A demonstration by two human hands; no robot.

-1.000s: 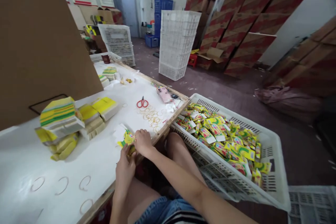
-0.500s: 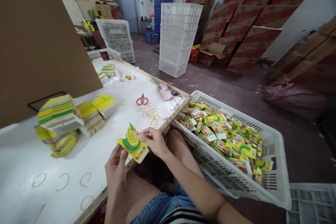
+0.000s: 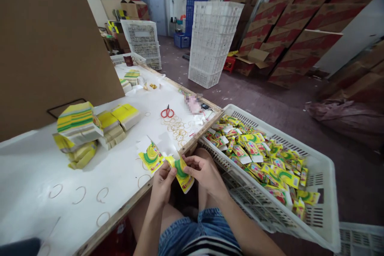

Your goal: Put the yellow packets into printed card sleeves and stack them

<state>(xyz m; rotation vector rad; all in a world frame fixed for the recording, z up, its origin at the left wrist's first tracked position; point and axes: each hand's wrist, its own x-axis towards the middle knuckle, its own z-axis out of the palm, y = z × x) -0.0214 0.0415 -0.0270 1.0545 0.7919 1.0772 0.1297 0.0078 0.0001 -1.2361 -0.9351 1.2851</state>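
My left hand (image 3: 162,184) and my right hand (image 3: 204,170) both pinch one yellow-and-green packet (image 3: 182,173) just off the near edge of the white table (image 3: 36,168), above my lap. A second packet of the same kind (image 3: 151,157) lies flat on the table right beside my left hand. To my right a white plastic crate (image 3: 318,208) is full of several loose packets (image 3: 258,156).
Banded stacks of packets (image 3: 79,126) sit at the table's left, by a brown cardboard sheet (image 3: 48,40). Red scissors (image 3: 167,112) and loose rubber bands (image 3: 177,127) lie mid-table. Stacked white crates (image 3: 211,42) and cardboard boxes (image 3: 300,20) stand on the floor beyond.
The packets held in my hands have been split: one now lies on the table, the other is held by both hands lower and further right, over my lap.
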